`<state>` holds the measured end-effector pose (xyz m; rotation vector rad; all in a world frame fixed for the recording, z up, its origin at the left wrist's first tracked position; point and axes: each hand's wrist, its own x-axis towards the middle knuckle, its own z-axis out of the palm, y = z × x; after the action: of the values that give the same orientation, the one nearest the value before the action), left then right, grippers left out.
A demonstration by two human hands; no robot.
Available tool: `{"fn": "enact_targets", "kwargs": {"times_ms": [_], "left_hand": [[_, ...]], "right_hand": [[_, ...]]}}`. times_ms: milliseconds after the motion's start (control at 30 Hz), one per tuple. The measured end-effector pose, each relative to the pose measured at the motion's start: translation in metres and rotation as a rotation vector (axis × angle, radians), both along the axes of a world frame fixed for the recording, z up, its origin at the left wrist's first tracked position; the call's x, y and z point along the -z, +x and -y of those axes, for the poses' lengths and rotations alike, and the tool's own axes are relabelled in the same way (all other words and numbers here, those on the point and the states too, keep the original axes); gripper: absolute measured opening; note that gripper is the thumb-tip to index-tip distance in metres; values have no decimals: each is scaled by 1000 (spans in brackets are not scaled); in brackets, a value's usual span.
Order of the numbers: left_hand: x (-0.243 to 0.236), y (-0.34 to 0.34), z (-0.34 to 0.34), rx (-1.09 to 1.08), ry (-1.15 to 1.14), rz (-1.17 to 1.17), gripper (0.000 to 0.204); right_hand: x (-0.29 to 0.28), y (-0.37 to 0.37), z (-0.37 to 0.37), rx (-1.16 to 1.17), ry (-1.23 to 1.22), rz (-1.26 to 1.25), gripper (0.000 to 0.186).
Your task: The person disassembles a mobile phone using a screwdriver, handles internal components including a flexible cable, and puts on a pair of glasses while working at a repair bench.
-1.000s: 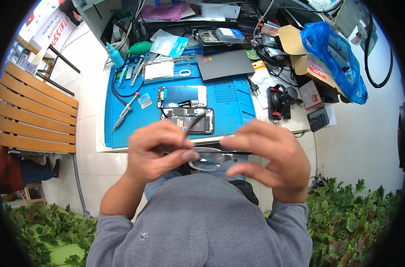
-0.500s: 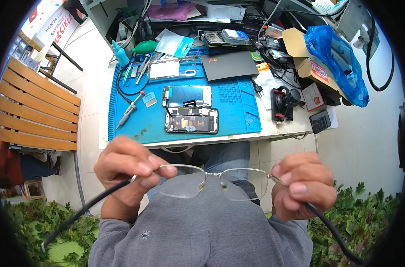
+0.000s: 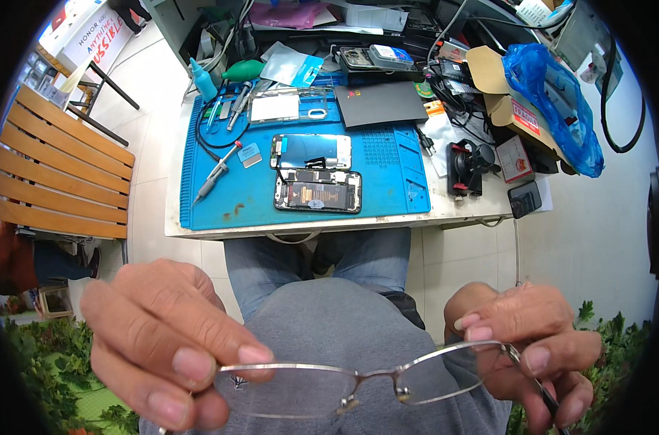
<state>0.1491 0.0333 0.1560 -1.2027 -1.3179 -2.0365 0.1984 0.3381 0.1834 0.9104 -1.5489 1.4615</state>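
Head view: eyeglasses (image 3: 377, 374), long axis crosswise, right end higher, in pinch of left hand (image 3: 163, 341) and right hand (image 3: 536, 341).

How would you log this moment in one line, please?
left hand: holding eyeglasses, left end | right hand: holding eyeglasses, right end | opened phone: on blue mat

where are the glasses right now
In the head view, the glasses are low and near the middle, in front of the grey top, held between the left hand and the right hand.
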Motion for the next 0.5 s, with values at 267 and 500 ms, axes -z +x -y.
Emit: {"fn": "enact_targets", "kwargs": {"times_ms": [267,500], "left_hand": [[-30,9,11,29,80,-64,26],[-38,-3,20,66,282,-179,24]], "right_hand": [[-37,20,-34,-438,280,395,66],[-17,22,-28,5,-116,-254,9]]}}
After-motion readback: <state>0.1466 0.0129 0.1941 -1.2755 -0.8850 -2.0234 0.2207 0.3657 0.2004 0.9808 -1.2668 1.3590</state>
